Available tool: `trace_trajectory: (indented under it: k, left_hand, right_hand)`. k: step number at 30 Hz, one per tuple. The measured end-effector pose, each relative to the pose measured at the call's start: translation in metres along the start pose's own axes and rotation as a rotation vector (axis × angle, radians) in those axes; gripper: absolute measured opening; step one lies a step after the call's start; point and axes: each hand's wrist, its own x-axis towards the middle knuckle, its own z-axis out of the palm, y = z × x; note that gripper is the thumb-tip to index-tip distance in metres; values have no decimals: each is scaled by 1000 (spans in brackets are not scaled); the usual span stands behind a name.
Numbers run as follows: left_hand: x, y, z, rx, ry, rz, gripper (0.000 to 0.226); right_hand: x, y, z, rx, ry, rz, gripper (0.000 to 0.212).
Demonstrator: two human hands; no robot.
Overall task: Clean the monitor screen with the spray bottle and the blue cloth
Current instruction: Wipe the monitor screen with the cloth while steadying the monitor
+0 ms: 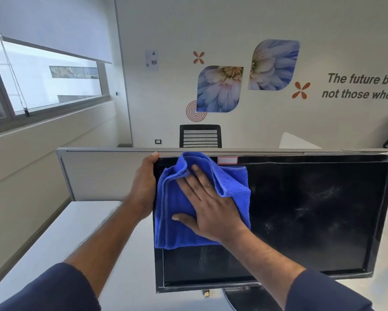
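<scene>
On a white desk point(80, 234), the left hand point(143, 187) grips the monitor point(312, 221) by its left edge while the flat, open right hand point(208, 205) presses the blue cloth point(177, 230) against the screen's upper left; wiping rightward in overlapping strokes should clear the remaining smudges.

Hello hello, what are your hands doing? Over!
Left hand grips monitor edge. Right hand presses blue cloth flat on screen. Nothing blocking.
</scene>
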Motion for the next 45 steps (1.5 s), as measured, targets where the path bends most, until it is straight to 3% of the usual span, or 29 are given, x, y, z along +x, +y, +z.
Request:
trace_trajectory:
  k: [12, 20, 31, 37, 45]
  left_hand:
    - [5, -3, 5, 113, 57, 63, 56]
    - [9, -4, 1, 84, 72, 38, 51]
    - [6, -6, -11, -20, -63, -48, 54]
    - [2, -5, -6, -45, 103, -46, 49]
    - [-1, -9, -5, 50, 79, 71, 46]
  right_hand:
    - [-58, 82, -3, -102, 43, 181, 85]
    - [-36, 39, 1, 87, 126, 315, 70]
    - [12, -44, 16, 44, 69, 65, 56]
    - [-24, -61, 32, 34, -42, -36, 59]
    - [-85, -78, 51, -91, -150, -156, 57]
